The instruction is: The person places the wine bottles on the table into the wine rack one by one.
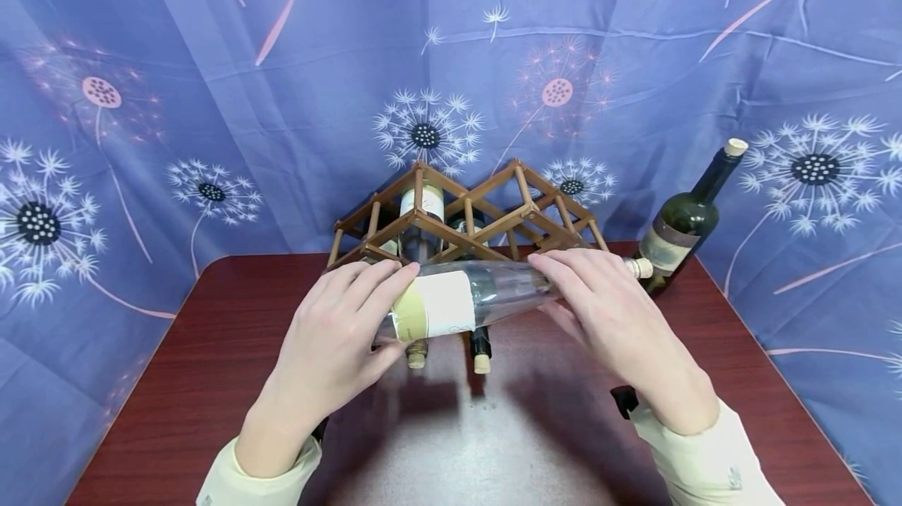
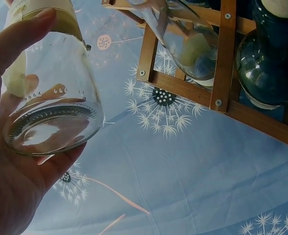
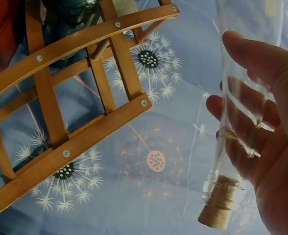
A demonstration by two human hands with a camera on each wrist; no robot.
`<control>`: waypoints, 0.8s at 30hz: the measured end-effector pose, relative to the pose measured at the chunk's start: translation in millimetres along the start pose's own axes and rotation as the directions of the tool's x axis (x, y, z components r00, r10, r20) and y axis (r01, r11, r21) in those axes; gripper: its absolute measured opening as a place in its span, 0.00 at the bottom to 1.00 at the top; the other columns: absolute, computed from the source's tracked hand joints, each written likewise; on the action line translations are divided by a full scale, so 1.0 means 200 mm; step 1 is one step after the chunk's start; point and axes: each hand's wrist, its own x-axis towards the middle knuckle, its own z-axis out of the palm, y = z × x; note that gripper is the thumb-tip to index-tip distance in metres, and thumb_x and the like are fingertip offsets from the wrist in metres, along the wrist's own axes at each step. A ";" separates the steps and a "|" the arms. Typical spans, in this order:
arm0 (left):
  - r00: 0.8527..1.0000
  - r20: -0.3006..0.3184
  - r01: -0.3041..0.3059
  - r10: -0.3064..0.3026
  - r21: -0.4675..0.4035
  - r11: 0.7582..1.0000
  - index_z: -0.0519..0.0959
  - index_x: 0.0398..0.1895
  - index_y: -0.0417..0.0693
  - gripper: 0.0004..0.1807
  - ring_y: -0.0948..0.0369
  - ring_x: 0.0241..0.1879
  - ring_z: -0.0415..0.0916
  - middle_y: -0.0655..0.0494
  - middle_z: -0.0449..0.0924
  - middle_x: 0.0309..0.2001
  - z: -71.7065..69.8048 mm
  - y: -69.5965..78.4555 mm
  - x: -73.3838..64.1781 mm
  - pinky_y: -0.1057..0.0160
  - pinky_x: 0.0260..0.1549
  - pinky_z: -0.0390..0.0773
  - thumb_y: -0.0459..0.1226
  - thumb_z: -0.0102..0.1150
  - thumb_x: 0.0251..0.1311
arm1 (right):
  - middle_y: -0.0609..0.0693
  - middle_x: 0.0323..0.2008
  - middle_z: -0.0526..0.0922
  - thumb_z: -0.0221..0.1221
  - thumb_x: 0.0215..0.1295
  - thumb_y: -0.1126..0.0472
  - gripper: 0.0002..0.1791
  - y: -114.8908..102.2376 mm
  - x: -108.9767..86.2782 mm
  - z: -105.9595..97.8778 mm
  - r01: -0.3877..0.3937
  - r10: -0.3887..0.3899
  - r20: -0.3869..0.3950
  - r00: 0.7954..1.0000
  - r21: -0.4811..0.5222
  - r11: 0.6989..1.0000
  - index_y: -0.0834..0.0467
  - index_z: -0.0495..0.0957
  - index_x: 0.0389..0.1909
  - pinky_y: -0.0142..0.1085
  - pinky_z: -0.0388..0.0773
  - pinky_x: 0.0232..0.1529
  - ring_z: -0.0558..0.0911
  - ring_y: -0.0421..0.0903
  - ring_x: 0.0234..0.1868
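A clear glass wine bottle [image 1: 507,290] with a white and yellow-green label is held lying sideways in front of the rack. My left hand [image 1: 334,337] grips it around the base end, thumb on the label side in the left wrist view. Around the neck curl the fingers of my right hand [image 1: 609,314]. A cork [image 3: 218,203] plugs the mouth, sticking out beyond the right hand. Just behind the bottle stands a wooden lattice wine rack [image 1: 523,215], partly hidden by the hands and the bottle.
Inside the rack lie a clear bottle [image 2: 198,56] and a dark bottle [image 2: 271,63], among others; corked necks [image 1: 481,345] point toward me. A dark green corked bottle [image 1: 678,230] stands upright at the table's back right. Behind the reddish-brown table [image 1: 225,334] hangs a blue dandelion-print cloth [image 1: 324,99].
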 end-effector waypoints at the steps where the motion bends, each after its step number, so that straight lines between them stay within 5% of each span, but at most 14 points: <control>1: 1.000 0.001 0.001 -0.001 0.000 1.000 0.75 0.73 0.46 0.48 0.46 0.55 0.78 0.50 0.81 0.62 0.00 0.00 0.00 0.46 0.61 0.77 0.38 0.82 0.42 | 0.57 0.61 0.81 0.65 0.72 0.56 0.30 0.00 0.00 0.01 0.006 -0.006 -0.002 1.000 0.003 1.000 0.61 0.74 0.72 0.56 0.72 0.65 0.80 0.60 0.60; 7: 1.000 0.017 0.009 -0.009 -0.003 1.000 0.75 0.74 0.46 0.48 0.47 0.56 0.78 0.50 0.81 0.62 0.00 0.00 0.00 0.46 0.60 0.77 0.39 0.82 0.43 | 0.56 0.57 0.83 0.50 0.85 0.48 0.26 0.00 0.02 0.03 0.074 -0.074 -0.084 0.994 0.002 0.997 0.60 0.77 0.70 0.55 0.75 0.57 0.82 0.59 0.53; 12: 0.999 0.034 0.026 -0.025 -0.012 1.000 0.75 0.74 0.47 0.48 0.47 0.56 0.78 0.51 0.81 0.63 0.00 0.00 0.00 0.47 0.59 0.78 0.41 0.82 0.44 | 0.55 0.53 0.84 0.51 0.85 0.47 0.25 0.00 0.03 0.04 0.115 -0.114 -0.139 0.984 -0.003 0.993 0.60 0.79 0.67 0.55 0.77 0.51 0.83 0.58 0.48; 24: 0.997 0.064 0.035 -0.033 -0.043 0.998 0.75 0.74 0.47 0.48 0.49 0.59 0.78 0.51 0.80 0.63 -0.02 0.00 -0.01 0.48 0.61 0.77 0.45 0.83 0.45 | 0.57 0.53 0.84 0.50 0.85 0.45 0.27 0.01 0.02 0.04 0.137 -0.141 -0.117 0.983 -0.039 0.990 0.61 0.78 0.68 0.55 0.77 0.50 0.83 0.59 0.48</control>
